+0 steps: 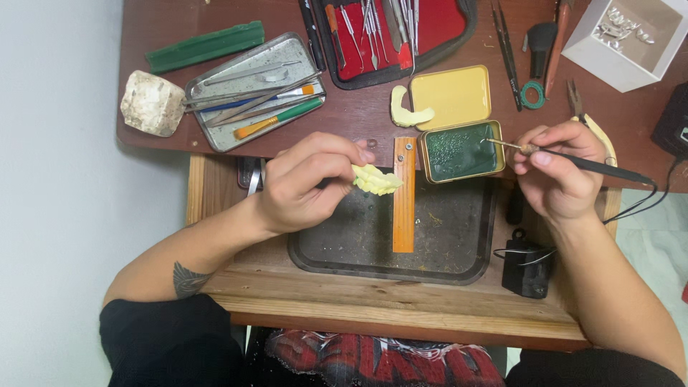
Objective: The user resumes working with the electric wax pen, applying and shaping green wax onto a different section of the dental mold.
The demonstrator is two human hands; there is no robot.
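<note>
The left hand (pixel 304 183) grips a pale yellow wax piece (pixel 376 179) over the dark tray (pixel 473 269); right hand (pixel 555 172) fingers pinch a corded wax tool (pixel 573 161), tip dipped in the green wax tin (pixel 460 150), so carving looks midway

Small craft workbench — looks like a wax-modelling or dental-lab setup. Brown tabletop (pixel 344 115) at 12 o'clock carries a red case of fine metal instruments (pixel 390 32), a steel tray of picks and carvers (pixel 251 89), a green wax bar (pixel 206 46). Open tin of green wax (pixel 460 152) at 1 o'clock — wooden pull-out shelf (pixel 287 283) with a dark tray (pixel 444 244) below.
</note>
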